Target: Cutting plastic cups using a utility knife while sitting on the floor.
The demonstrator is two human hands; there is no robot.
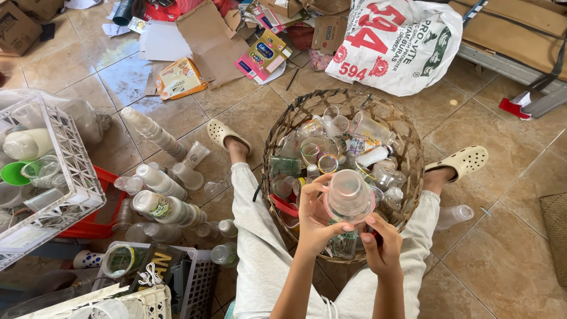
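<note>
Tiled floor | woven cane basket at 12 o'clock between knees, within reach | left hand clamps clear plastic cup | right hand pinches its rim, steadying.

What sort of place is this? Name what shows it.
Probably an informal indoor spot for sorting recyclables: a woven basket of clear plastic containers, stacked bottles on the tiled floor, flattened cardboard. The left hand holds a clear bottle.

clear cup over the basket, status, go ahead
Left hand grips clear plastic cup. Right hand at its base. Woven basket of bottles directly beneath.
</note>
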